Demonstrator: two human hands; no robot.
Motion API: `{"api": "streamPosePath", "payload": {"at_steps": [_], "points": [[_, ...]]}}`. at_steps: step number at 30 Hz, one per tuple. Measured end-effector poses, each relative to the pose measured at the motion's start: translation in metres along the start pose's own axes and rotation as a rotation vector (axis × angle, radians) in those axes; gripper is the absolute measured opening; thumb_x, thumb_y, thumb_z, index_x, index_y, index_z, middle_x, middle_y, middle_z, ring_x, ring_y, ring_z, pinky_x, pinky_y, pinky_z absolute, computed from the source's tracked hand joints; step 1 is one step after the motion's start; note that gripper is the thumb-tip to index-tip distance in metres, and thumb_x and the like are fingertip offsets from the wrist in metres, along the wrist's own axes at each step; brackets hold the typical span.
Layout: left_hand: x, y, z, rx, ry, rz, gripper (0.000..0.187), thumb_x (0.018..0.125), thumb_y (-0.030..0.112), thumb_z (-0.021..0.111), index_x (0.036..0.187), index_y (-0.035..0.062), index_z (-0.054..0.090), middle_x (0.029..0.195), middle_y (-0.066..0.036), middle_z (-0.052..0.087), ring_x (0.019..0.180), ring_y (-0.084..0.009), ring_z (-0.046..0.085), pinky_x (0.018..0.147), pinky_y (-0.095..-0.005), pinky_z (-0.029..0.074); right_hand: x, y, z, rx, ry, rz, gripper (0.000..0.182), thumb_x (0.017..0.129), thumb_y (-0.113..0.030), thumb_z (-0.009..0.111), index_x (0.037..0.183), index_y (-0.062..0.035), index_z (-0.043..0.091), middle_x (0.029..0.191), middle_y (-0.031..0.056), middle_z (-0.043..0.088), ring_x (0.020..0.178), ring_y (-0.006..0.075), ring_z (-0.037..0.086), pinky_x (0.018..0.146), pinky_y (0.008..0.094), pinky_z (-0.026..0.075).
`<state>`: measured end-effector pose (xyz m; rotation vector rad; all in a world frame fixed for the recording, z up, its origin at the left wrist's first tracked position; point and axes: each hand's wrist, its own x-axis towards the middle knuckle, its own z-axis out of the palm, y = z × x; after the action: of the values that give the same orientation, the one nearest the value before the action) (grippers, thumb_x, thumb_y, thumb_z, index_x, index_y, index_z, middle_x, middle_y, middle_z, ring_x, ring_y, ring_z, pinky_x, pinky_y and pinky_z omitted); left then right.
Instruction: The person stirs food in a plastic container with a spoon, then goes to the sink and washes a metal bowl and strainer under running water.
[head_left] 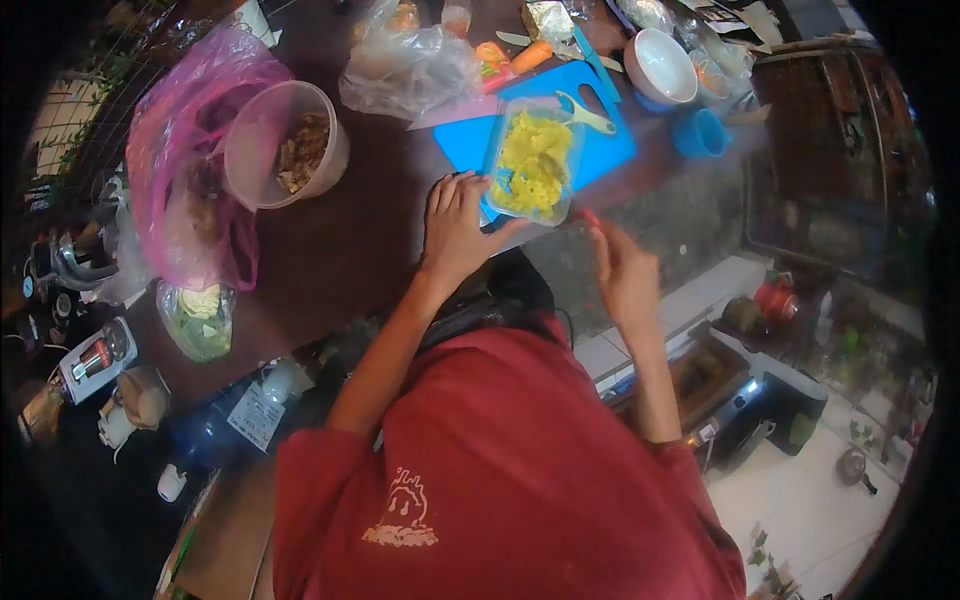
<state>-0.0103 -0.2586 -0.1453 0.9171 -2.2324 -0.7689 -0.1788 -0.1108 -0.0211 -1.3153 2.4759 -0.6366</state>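
Observation:
A clear plastic container [575,160] with yellow mashed food [533,160] stands on a blue cutting board [612,150]. My left hand [458,225] holds the container's near left corner, its thumb along the near side and its fingers at the left side. To the right, below the container, my right hand [628,275] is closed around a slim red thing [590,217], perhaps a handle; most of it is hidden. A pale peeler-like tool [586,114] lies on the board beyond the container's right rim.
A translucent tub [338,150] with brown pieces stands left beside a pink plastic bag [190,130]. Behind the board are a clear bag [410,75], a carrot [531,56] and a blue-handled knife [595,60]. A white bowl [662,66] and blue cup [702,134] stand right.

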Motion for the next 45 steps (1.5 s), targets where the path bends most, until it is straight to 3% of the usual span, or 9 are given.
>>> {"api": "streamPosePath", "payload": {"at_steps": [8,12,14,21,27,29,35,38,45], "points": [[0.001,0.000,-0.001,0.012,0.011,0.006,0.071,0.081,0.052,0.082,0.122,-0.0008,0.061,0.128,-0.020,0.063,0.126,-0.0384,0.054,0.114,-0.0505,0.035,0.008,0.030,-0.004,0.602,-0.403,0.464,0.042,0.106,-0.037,0.061,0.091,0.0018,0.068,0.057,-0.0035,0.042,0.053,0.0049,0.041,0.049,0.0284,0.031],[0.002,0.000,-0.002,0.005,0.025,0.028,0.071,0.078,0.049,0.086,0.122,0.0005,0.060,0.123,-0.020,0.063,0.121,-0.0395,0.056,0.106,-0.0512,0.040,0.025,0.040,0.009,0.478,-0.451,0.520,0.046,0.104,-0.040,0.063,0.089,0.0024,0.068,0.057,-0.0025,0.049,0.056,0.0080,0.047,0.052,0.0305,0.037],[0.001,0.002,0.001,-0.007,0.029,0.053,0.073,0.075,0.047,0.089,0.123,0.0020,0.059,0.120,-0.021,0.063,0.117,-0.0412,0.057,0.100,-0.0519,0.043,0.032,0.055,0.024,0.325,-0.304,0.226,0.046,0.104,-0.040,0.062,0.088,0.0024,0.068,0.058,0.0059,0.056,0.055,0.0164,0.053,0.055,0.0369,0.043],[0.003,-0.006,0.000,0.052,0.015,0.116,0.056,0.078,0.043,0.086,0.110,0.0034,0.062,0.117,-0.016,0.065,0.114,-0.0376,0.058,0.099,-0.0496,0.043,0.038,0.002,-0.025,-0.029,-0.170,0.051,0.045,0.105,-0.036,0.060,0.083,0.0028,0.065,0.062,0.0221,0.052,0.055,0.0297,0.054,0.057,0.0436,0.043],[0.006,0.000,-0.001,-0.023,0.020,0.056,0.046,0.089,0.039,0.077,0.115,0.0039,0.062,0.119,-0.016,0.065,0.114,-0.0384,0.057,0.101,-0.0500,0.042,0.061,0.052,0.004,0.320,-0.222,0.177,0.054,0.107,-0.046,0.054,0.078,-0.0003,0.060,0.058,0.0053,0.047,0.049,0.0177,0.044,0.049,0.0392,0.036],[0.006,0.000,-0.001,-0.004,0.008,0.051,0.044,0.092,0.037,0.074,0.118,0.0037,0.063,0.120,-0.017,0.065,0.114,-0.0385,0.057,0.101,-0.0500,0.042,0.067,0.047,0.016,0.481,-0.499,0.552,0.053,0.106,-0.052,0.053,0.092,-0.0049,0.073,0.064,-0.0075,0.043,0.055,0.0087,0.039,0.052,0.0316,0.030],[0.004,-0.001,0.005,0.025,-0.029,0.042,0.049,0.096,0.038,0.069,0.129,0.0027,0.061,0.123,-0.017,0.064,0.120,-0.0369,0.055,0.109,-0.0501,0.038,0.083,0.042,0.003,0.341,-0.735,0.584,0.053,0.104,-0.056,0.055,0.086,-0.0077,0.071,0.063,-0.0025,0.048,0.051,0.0090,0.041,0.047,0.0306,0.033],[0.006,-0.003,0.004,0.034,-0.001,0.014,0.049,0.096,0.037,0.069,0.130,0.0029,0.061,0.124,-0.017,0.063,0.120,-0.0373,0.055,0.110,-0.0502,0.038,0.085,0.060,-0.005,0.156,-0.615,0.203,0.057,0.104,-0.056,0.055,0.101,-0.0039,0.077,0.066,-0.0070,0.042,0.059,0.0060,0.037,0.052,0.0306,0.030],[0.005,0.002,0.001,0.054,-0.014,0.018,0.055,0.096,0.035,0.069,0.140,0.0040,0.059,0.125,-0.018,0.063,0.121,-0.0362,0.055,0.111,-0.0495,0.037,0.105,0.057,-0.011,0.215,-0.462,0.304,0.054,0.105,-0.053,0.055,0.099,-0.0039,0.076,0.064,-0.0053,0.045,0.061,0.0077,0.040,0.052,0.0309,0.031]]}}
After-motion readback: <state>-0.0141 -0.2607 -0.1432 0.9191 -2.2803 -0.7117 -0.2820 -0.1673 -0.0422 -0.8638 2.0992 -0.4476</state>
